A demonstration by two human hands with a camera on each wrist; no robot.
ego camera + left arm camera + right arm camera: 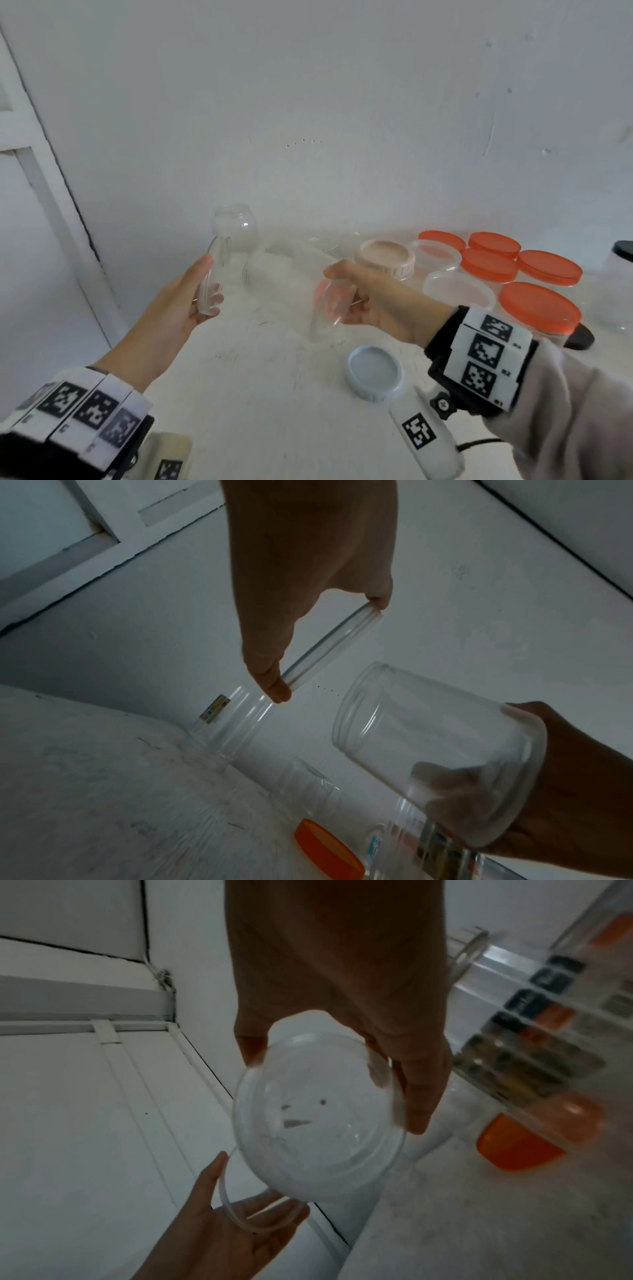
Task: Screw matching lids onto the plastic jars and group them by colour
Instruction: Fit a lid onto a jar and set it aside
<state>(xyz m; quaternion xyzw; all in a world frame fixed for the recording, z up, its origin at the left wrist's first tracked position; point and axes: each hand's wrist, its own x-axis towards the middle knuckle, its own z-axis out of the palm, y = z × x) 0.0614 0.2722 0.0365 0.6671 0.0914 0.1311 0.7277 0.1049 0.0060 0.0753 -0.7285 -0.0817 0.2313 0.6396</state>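
Note:
My left hand (210,281) pinches a clear round lid (208,284) by its edge between thumb and fingers, holding it on edge above the table. My right hand (337,294) grips the base of a clear plastic jar (287,284) that is tilted on its side. The jar's open mouth points left at the lid, with a small gap between them. In the left wrist view the lid (332,647) hangs just above and left of the jar's mouth (373,704). The right wrist view shows the jar's base (318,1110) and the lid (260,1213) in the left hand beyond it.
Several orange-lidded jars (541,305) are grouped at the right, with clear-lidded ones (459,291) and a pink-lidded jar (385,260) beside them. A pale blue lid (375,371) lies loose near my right wrist. An open clear jar (236,226) stands by the wall.

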